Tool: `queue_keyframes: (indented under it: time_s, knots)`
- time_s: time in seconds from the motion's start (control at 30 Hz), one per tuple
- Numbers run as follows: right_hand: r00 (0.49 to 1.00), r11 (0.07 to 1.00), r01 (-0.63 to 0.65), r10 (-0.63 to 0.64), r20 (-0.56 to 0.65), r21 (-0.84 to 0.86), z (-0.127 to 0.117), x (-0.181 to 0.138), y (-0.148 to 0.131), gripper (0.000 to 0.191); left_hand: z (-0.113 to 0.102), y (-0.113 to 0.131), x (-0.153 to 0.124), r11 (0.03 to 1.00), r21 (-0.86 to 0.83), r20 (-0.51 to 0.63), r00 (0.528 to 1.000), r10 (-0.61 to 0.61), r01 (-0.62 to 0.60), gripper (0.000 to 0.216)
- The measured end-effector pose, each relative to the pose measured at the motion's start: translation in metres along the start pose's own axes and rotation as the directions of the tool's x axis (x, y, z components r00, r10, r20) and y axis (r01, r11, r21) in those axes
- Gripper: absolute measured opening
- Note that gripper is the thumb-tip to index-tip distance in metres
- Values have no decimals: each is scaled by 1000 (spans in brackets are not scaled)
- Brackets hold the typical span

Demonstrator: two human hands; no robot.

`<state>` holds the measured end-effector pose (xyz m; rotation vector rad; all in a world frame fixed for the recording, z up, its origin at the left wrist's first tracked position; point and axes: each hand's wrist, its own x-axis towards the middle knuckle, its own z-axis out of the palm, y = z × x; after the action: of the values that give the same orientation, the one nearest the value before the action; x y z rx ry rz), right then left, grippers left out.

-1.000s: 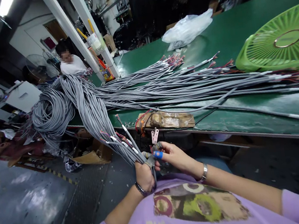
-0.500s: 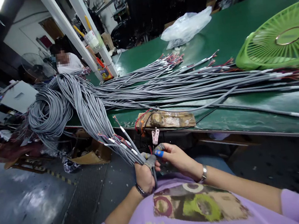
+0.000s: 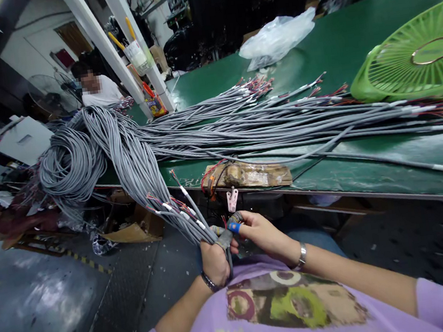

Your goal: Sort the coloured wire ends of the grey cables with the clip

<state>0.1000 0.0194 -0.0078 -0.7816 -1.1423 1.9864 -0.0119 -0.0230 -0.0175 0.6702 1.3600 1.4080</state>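
My left hand (image 3: 216,261) is closed around a thick bundle of grey cables (image 3: 188,226) that hangs off the table toward me. Several cable ends in the bundle show white sleeves and thin coloured wires (image 3: 169,202). Wrappings cover some fingertips on both hands. My right hand (image 3: 260,232), with blue tape on its thumb, is closed in a pinch right against the left thumb. Thin red wires (image 3: 224,220) stick up beside these fingertips. What lies between the right fingers is hidden. A pink clip (image 3: 232,199) hangs at the table edge just beyond.
More grey cables (image 3: 242,134) lie along the green table (image 3: 335,39), with a coil (image 3: 71,163) at left. A wooden block (image 3: 255,173) sits at the edge. A green fan (image 3: 413,56), plastic bag (image 3: 276,40) and white posts (image 3: 143,52) stand beyond. A person (image 3: 101,89) is at far left.
The view has shifted very slightly. Both hands keep nearly the same place and grip, and the cables lie as before.
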Motion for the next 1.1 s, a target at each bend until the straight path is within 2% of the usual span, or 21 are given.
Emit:
queue_keyframes:
  time_s: [0.3, 0.47, 0.6, 0.73, 0.83, 0.97, 1.1]
  knots:
    - [991, 997, -63, 68, -114, 49, -7, 1, 7, 29, -4, 1, 2, 1000, 6, 11, 1000, -12, 11, 24]
    - [966, 968, -46, 106, -234, 247, -26, 8, 4, 35, -7, 4, 2, 1000, 8, 47, 999, -6, 6, 21]
    - [972, 947, -93, 154, -180, 307, -35, 23, 0, 41, -2, 11, 3, 1000, -6, 113, 994, 1, -1, 22]
    - [993, 960, -41, 69, -92, 278, -34, 36, -8, 42, 6, 17, 8, 1000, 1, 172, 985, 5, -6, 24]
    - [996, 948, -42, 66, -67, 315, -31, 39, -11, 39, 9, 17, 12, 1000, 5, 185, 983, -17, 16, 23]
    - [990, 889, -80, 123, -66, 450, -29, 41, -10, 25, 11, 17, 14, 998, 3, 188, 981, -58, 58, 24]
    - [982, 872, -71, 146, -119, 484, -26, 42, -9, 20, 11, 16, 14, 998, 26, 197, 979, -60, 55, 27]
